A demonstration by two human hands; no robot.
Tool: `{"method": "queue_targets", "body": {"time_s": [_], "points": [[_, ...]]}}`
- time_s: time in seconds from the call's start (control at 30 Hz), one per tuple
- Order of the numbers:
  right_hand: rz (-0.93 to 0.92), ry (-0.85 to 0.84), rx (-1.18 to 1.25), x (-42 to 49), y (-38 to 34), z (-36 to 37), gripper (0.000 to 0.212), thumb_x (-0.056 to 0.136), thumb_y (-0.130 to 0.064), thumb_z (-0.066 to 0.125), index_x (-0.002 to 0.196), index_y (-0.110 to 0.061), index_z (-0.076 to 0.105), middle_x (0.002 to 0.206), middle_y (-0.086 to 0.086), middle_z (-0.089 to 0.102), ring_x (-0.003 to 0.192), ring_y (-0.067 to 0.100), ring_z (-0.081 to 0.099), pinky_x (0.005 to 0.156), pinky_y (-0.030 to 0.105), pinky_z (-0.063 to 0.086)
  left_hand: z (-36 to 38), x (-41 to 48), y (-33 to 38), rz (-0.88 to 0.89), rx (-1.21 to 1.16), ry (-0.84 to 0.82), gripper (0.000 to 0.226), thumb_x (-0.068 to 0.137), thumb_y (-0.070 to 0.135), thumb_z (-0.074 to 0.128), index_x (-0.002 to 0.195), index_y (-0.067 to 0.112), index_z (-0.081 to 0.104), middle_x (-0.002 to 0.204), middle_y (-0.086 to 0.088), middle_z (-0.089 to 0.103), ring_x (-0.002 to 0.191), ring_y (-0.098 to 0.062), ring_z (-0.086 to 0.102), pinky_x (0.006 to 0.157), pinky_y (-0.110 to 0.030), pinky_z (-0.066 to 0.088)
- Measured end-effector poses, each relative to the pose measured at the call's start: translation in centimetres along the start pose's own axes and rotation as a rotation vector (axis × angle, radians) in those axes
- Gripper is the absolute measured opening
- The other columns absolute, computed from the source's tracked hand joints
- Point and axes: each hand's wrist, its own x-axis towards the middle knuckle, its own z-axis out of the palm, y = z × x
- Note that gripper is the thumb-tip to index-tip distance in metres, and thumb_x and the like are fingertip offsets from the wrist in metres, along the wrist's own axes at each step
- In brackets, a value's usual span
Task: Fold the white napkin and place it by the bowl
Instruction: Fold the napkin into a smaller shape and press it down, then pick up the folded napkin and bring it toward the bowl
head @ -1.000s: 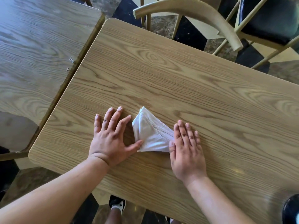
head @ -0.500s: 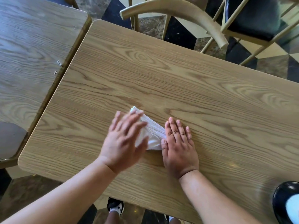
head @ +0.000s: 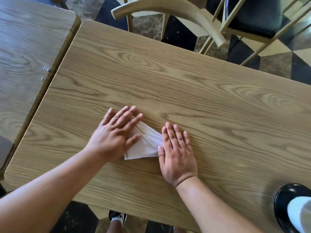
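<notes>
The white napkin (head: 146, 143) lies folded into a triangle on the wooden table (head: 193, 84), near its front edge. My left hand (head: 116, 133) lies flat on the napkin's left part, fingers spread, covering its far corner. My right hand (head: 176, 152) rests flat on the table, its thumb side pressing the napkin's right edge. A black bowl (head: 284, 206) with something white inside sits at the table's near right corner, cut off by the frame edge.
A second wooden table (head: 25, 56) stands close on the left, with a narrow gap between. Curved-back wooden chairs (head: 168, 10) stand beyond the far edge. My feet (head: 117, 217) show below the front edge.
My left hand moved from the table beside the napkin onto the napkin, flattening it. My right hand stayed at the right edge. The bowl came into view at the right.
</notes>
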Motion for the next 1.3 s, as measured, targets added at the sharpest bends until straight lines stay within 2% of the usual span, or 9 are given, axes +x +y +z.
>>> {"method": "queue_targets", "body": {"time_s": [0.5,0.63,0.73,0.83,0.9,0.97,1.03,1.13,1.3], "points": [[-0.003,0.009,0.034,0.0,0.1,0.1,0.064,0.106,-0.040,0.033,0.164,-0.011,0.028,0.174,0.004,0.020,0.161,0.025,0.016,0.129,0.051,0.014,-1.0,1.0,-0.8,-0.081,-0.116,-0.099,0.062,0.101,0.066,0.033,0.155,0.037,0.043,0.174,0.009,0.022,0.161,-0.006,0.008,0.131,-0.048,0.004],[0.006,-0.035,0.091,0.1,0.0,-0.2,0.064,0.105,-0.041,0.033,0.162,-0.011,0.033,0.173,0.005,0.025,0.160,0.026,0.021,0.128,0.050,0.014,-2.3,1.4,0.3,-0.147,-0.167,-0.110,0.050,0.096,0.062,0.052,0.126,0.024,0.062,0.167,0.003,0.040,0.158,-0.017,0.029,0.127,-0.053,0.024],[0.016,-0.126,0.163,0.3,0.0,-1.7,0.067,0.105,-0.047,0.028,0.163,-0.013,0.031,0.174,0.002,0.019,0.161,0.025,0.016,0.131,0.044,0.004,-4.0,1.2,1.6,-0.189,-0.120,-0.143,0.031,0.094,0.044,0.071,0.108,0.017,0.065,0.149,0.000,0.059,0.142,-0.029,0.049,0.108,-0.047,0.045],[0.057,-0.241,0.363,0.9,0.4,-4.7,0.061,0.105,-0.053,0.034,0.150,-0.017,0.053,0.173,0.003,0.025,0.161,0.024,0.017,0.131,0.039,0.007,-6.8,1.2,3.8,-0.381,-0.238,-0.241,0.019,0.096,0.042,0.067,0.096,0.026,0.056,0.103,0.007,0.068,0.104,-0.023,0.061,0.074,-0.036,0.047],[0.176,-0.300,0.552,0.8,1.2,-6.6,0.042,0.101,-0.057,0.052,0.117,-0.022,0.070,0.159,0.002,0.051,0.152,0.021,0.038,0.123,0.037,0.029,-8.1,1.0,5.4,-0.528,-0.415,-0.307,0.023,0.092,0.042,0.070,0.089,0.029,0.052,0.085,0.006,0.066,0.081,-0.020,0.062,0.064,-0.034,0.045],[0.357,-0.332,0.821,0.2,1.9,-9.0,0.044,0.084,-0.069,0.066,0.090,-0.025,0.069,0.107,-0.007,0.076,0.105,0.014,0.067,0.091,0.034,0.051,-8.9,0.7,6.7,-0.580,-0.588,-0.288,0.023,0.087,0.038,0.077,0.085,0.028,0.056,0.079,0.006,0.067,0.073,-0.018,0.061,0.064,-0.034,0.047],[0.497,-0.341,1.207,-1.2,2.9,-11.3,0.043,0.070,-0.064,0.077,0.078,-0.023,0.065,0.070,-0.013,0.066,0.065,0.007,0.056,0.062,0.030,0.045,-10.0,0.3,8.4,-0.578,-0.735,-0.247,0.022,0.085,0.030,0.081,0.083,0.024,0.060,0.072,0.008,0.066,0.066,-0.015,0.057,0.061,-0.032,0.046],[0.662,-0.376,1.680,-3.7,4.4,-13.8,0.024,0.083,-0.027,0.081,0.103,-0.017,0.072,0.083,-0.001,0.073,0.069,0.013,0.065,0.062,0.026,0.055,-11.9,0.6,11.5,-0.624,-0.975,-0.186,0.020,0.086,0.024,0.084,0.087,0.017,0.065,0.069,0.007,0.066,0.058,-0.006,0.057,0.051,-0.025,0.048],[0.741,-0.215,1.669,-7.0,6.6,-16.2,0.014,0.099,-0.009,0.065,0.111,-0.015,0.066,0.091,0.007,0.078,0.074,0.021,0.073,0.063,0.035,0.060,-14.4,1.0,16.2,-0.536,-1.084,-0.389,0.026,0.083,0.030,0.083,0.103,0.024,0.068,0.083,0.004,0.074,0.067,-0.009,0.067,0.055,-0.028,0.054]]}}
